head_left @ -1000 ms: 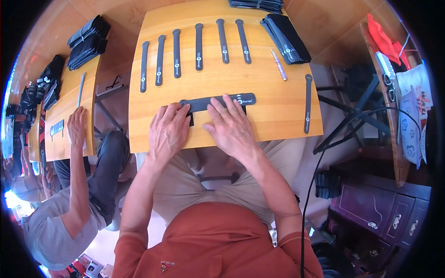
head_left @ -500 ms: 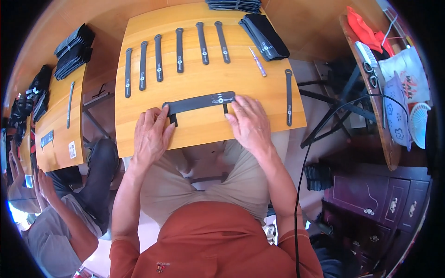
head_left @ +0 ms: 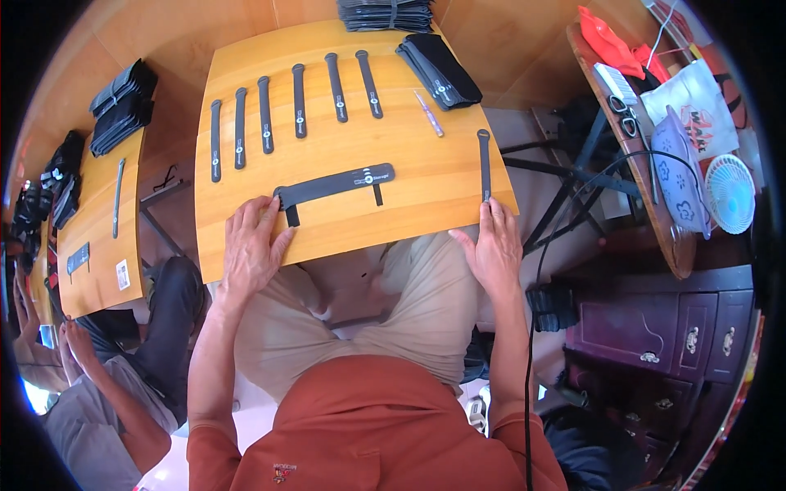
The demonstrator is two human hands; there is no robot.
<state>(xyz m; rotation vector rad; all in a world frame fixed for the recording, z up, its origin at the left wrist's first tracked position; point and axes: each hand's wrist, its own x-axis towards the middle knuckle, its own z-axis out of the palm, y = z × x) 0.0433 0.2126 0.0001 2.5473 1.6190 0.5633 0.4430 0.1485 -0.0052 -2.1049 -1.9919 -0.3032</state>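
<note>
The left hand [head_left: 250,245] lay flat and open at the near edge of the desk [head_left: 426,176], fingertips pressing the left end of a wide black strap [head_left: 334,184] that stretched crosswise with two short tabs hanging toward the person. The right hand [head_left: 494,245] rested open at the desk's right corner, holding nothing, its fingertips just touching the near end of a single narrow black strap [head_left: 484,164]. The step looked like laying out or assembling; drawing that narrow strap toward the wide one would need a light pinch. The wide strap bore a small pale label patch near its right end. Farther off lay a slim purple pen [head_left: 428,113] and a row of narrow straps [head_left: 295,110], each with a small label; beyond, black stacked bundles [head_left: 438,69].
</note>
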